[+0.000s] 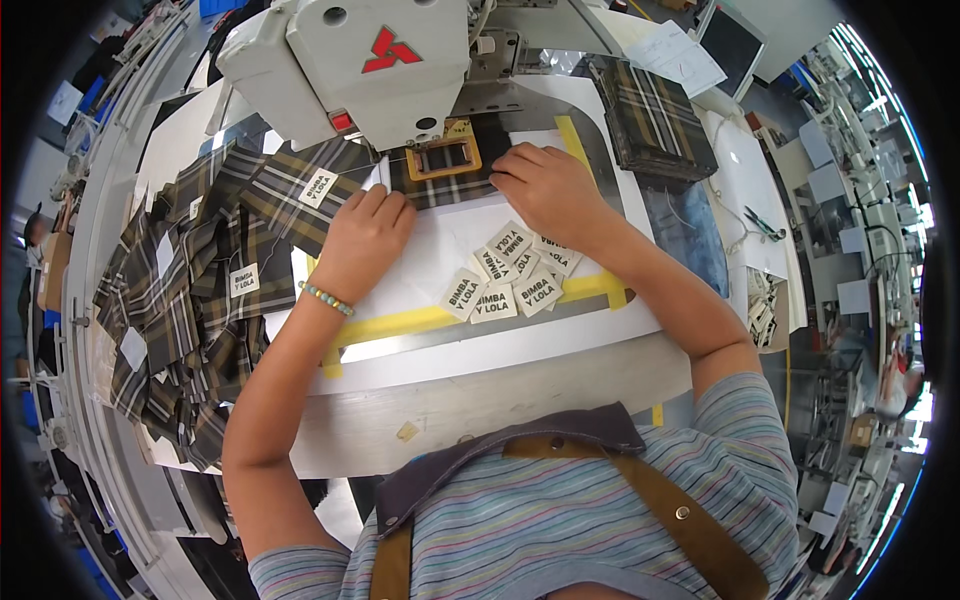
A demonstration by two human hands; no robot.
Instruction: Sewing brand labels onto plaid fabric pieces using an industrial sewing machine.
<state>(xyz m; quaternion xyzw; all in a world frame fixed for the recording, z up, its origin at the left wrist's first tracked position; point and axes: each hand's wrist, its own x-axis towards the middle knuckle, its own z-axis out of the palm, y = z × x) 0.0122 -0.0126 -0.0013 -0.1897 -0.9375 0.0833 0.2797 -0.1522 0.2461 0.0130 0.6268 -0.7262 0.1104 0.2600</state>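
A dark plaid fabric piece [450, 190] lies under the sewing machine head [385, 75], below a small yellow rectangular frame [412, 165]. My left hand [365, 235] has its fingers bent and pressed together at the fabric's left corner. At its right end, my right hand [545, 190] pinches the edge with curled fingers; the fingertips are partly hidden. Several white square labels with dark print [492, 302] lie in a loose pile on the white surface, just below my right hand. Another plaid piece with a label sewn or laid on it [290, 195] rests beside my left hand.
Labelled plaid pieces [175, 290] heap up at the left. A neat stack of plaid pieces [655, 120] stands at the back right. Farther right are thread snips [765, 224] and a box of labels [768, 312]. Yellow tape [400, 324] borders the white work area.
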